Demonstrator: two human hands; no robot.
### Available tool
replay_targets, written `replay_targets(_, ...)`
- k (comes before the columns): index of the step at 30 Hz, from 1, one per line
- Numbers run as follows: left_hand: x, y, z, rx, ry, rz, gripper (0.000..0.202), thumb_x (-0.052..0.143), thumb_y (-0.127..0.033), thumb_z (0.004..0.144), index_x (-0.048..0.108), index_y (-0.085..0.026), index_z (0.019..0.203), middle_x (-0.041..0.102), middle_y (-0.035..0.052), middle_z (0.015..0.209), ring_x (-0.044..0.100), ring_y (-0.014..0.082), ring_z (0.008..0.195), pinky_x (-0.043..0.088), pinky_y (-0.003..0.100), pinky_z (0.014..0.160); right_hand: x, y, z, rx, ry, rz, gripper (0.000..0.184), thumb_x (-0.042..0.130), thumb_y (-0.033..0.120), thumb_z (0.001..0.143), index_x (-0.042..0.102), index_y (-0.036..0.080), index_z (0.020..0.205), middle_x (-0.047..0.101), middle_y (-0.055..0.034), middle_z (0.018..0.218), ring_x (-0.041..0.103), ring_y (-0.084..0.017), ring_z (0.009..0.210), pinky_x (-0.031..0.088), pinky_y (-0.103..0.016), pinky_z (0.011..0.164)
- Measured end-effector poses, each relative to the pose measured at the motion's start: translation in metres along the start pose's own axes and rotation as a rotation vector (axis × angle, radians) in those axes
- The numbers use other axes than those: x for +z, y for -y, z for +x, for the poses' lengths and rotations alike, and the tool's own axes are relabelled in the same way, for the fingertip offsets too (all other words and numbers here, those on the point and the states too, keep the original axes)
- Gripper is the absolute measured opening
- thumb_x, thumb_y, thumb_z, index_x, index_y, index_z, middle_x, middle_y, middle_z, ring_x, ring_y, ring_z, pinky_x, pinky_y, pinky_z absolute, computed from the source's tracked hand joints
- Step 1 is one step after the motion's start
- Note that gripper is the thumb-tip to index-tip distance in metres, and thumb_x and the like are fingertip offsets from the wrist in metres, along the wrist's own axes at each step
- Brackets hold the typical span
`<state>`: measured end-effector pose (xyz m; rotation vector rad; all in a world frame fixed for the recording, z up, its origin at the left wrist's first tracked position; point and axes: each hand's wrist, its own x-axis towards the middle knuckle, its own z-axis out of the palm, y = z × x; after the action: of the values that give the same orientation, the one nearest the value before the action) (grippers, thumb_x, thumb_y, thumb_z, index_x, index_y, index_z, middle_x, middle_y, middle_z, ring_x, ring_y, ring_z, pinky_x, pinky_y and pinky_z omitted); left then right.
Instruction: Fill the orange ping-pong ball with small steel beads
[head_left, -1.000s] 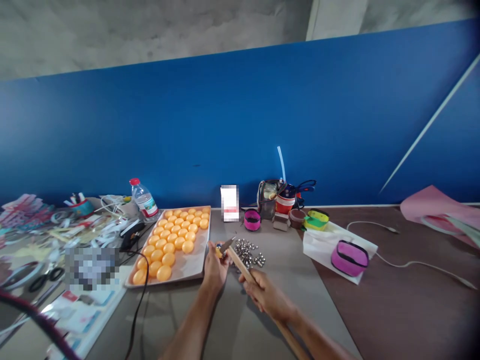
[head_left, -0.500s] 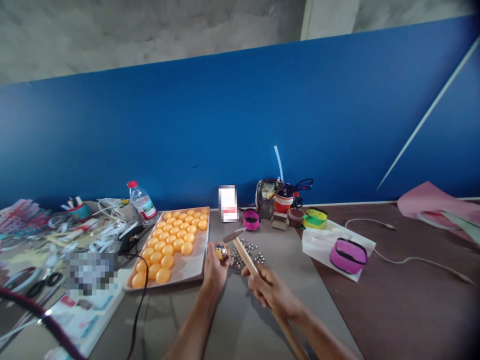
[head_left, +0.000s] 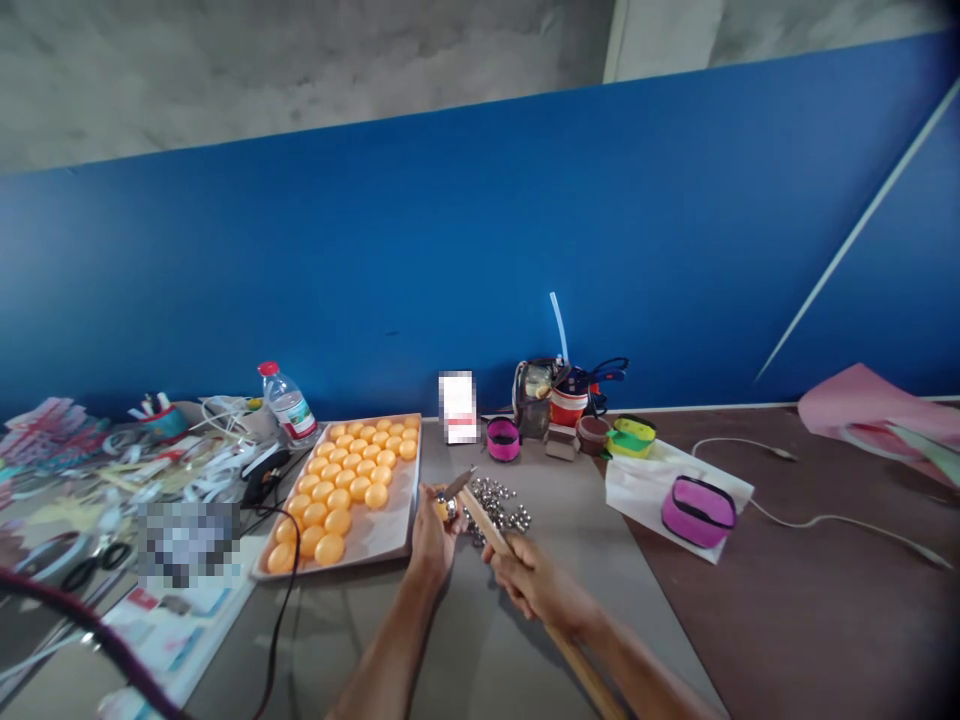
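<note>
My left hand (head_left: 432, 540) is closed around a small round orange ball with a shiny silvery metal part on it (head_left: 448, 509). My right hand (head_left: 531, 580) grips the wooden handle of a hammer (head_left: 487, 522). The hammer's metal head lies across the front of the ball, partly covering it; whether they touch I cannot tell. Just beyond the hands, a heap of small shiny metal pieces (head_left: 511, 517) is spread on the grey mat. To the left of my left hand stands a shallow tray (head_left: 390, 535) with rows of orange balls (head_left: 337, 497).
A water bottle (head_left: 289, 408) stands behind the tray. Scissors (head_left: 97, 565), strips and cables clutter the left. Purple mesh bands (head_left: 699, 512) (head_left: 502, 440), a yellow-green band (head_left: 631, 437) and a red-and-white cup (head_left: 568, 406) are at back and right. A black cable (head_left: 283, 600) crosses the tray's near corner.
The hammer head has come down and slightly left, onto or close in front of the ball. My left hand has stayed nearly in place. The view has shifted slightly.
</note>
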<state>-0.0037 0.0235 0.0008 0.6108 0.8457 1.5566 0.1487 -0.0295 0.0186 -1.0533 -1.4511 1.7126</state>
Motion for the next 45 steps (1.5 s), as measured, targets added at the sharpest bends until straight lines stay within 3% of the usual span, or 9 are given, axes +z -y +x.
replay_targets(4,-0.002,0.0,0.0,0.035,0.048,0.034,0.047,0.048,-0.063,0.078,0.052,-0.016,0.07,0.05,-0.002,0.05,0.036,0.0068,0.038,0.032,0.023,0.045,0.0,0.005,-0.002,-0.072,-0.023,0.083,0.044,0.047,0.06,0.079,0.045,0.018,0.09,0.035,0.0096,0.056,0.029,-0.002,0.037,0.023,-0.017,0.035)
replay_targets(8,-0.004,0.001,0.002,0.008,0.002,0.009,0.047,0.054,-0.063,0.074,0.052,-0.016,0.073,0.05,-0.0024,0.049,0.037,0.0074,0.038,0.031,0.022,0.044,0.002,0.006,-0.003,0.02,-0.016,-0.028,0.042,0.05,0.059,0.076,0.046,0.018,0.086,0.036,0.0096,0.055,0.03,-0.003,0.036,0.025,-0.018,0.035)
replay_targets(13,-0.004,0.002,0.004,0.014,0.007,0.007,0.047,0.049,-0.063,0.077,0.05,-0.016,0.071,0.049,-0.0025,0.049,0.035,0.0064,0.037,0.031,0.023,0.044,0.002,0.006,-0.003,-0.04,-0.039,0.056,0.044,0.047,0.061,0.077,0.045,0.018,0.09,0.035,0.0094,0.057,0.03,-0.003,0.038,0.025,-0.018,0.036)
replay_targets(18,-0.002,0.0,0.003,-0.01,-0.028,0.009,0.042,0.056,-0.059,0.075,0.049,-0.017,0.073,0.048,-0.0038,0.049,0.035,0.0067,0.038,0.029,0.022,0.043,0.003,0.002,0.0,0.03,0.001,-0.06,0.043,0.049,0.06,0.076,0.045,0.018,0.085,0.036,0.0099,0.054,0.029,-0.003,0.034,0.025,-0.018,0.034)
replay_targets(22,-0.002,0.0,0.003,-0.037,0.004,-0.038,0.042,0.054,-0.059,0.076,0.049,-0.017,0.071,0.05,-0.0024,0.05,0.035,0.0065,0.037,0.032,0.023,0.044,0.004,0.003,-0.001,-0.032,-0.043,0.067,0.043,0.046,0.059,0.078,0.046,0.018,0.089,0.035,0.0095,0.057,0.027,-0.003,0.037,0.023,-0.017,0.035)
replay_targets(27,0.001,0.001,0.0,-0.078,-0.077,-0.077,0.043,0.062,-0.058,0.071,0.047,-0.018,0.07,0.047,-0.0045,0.047,0.035,0.0066,0.036,0.029,0.021,0.042,0.002,-0.001,0.0,0.03,-0.012,-0.036,0.04,0.05,0.058,0.077,0.046,0.019,0.084,0.037,0.0094,0.056,0.03,-0.002,0.035,0.024,-0.017,0.034)
replay_targets(32,0.004,-0.005,-0.003,-0.095,0.018,-0.173,0.043,0.055,-0.059,0.076,0.049,-0.017,0.069,0.052,-0.0017,0.051,0.037,0.0069,0.037,0.033,0.023,0.046,0.0,0.0,0.0,-0.037,-0.009,0.093,0.043,0.046,0.06,0.079,0.045,0.018,0.09,0.035,0.0101,0.055,0.028,-0.002,0.035,0.022,-0.017,0.034)
replay_targets(38,-0.002,-0.008,0.004,-0.125,-0.111,-0.341,0.033,0.062,-0.047,0.077,0.053,-0.017,0.07,0.053,-0.002,0.052,0.04,0.0073,0.041,0.034,0.021,0.046,0.006,-0.002,0.0,0.032,0.006,-0.051,0.039,0.049,0.057,0.077,0.046,0.018,0.083,0.04,0.0087,0.056,0.031,-0.002,0.036,0.025,-0.017,0.034)
replay_targets(45,-0.003,-0.01,0.002,-0.256,0.083,-0.405,0.034,0.056,-0.048,0.079,0.062,-0.015,0.083,0.057,0.0035,0.064,0.047,0.0113,0.052,0.042,0.026,0.055,0.005,-0.003,0.001,-0.029,-0.057,0.033,0.039,0.049,0.057,0.078,0.046,0.018,0.086,0.037,0.0091,0.056,0.03,-0.003,0.036,0.025,-0.017,0.035)
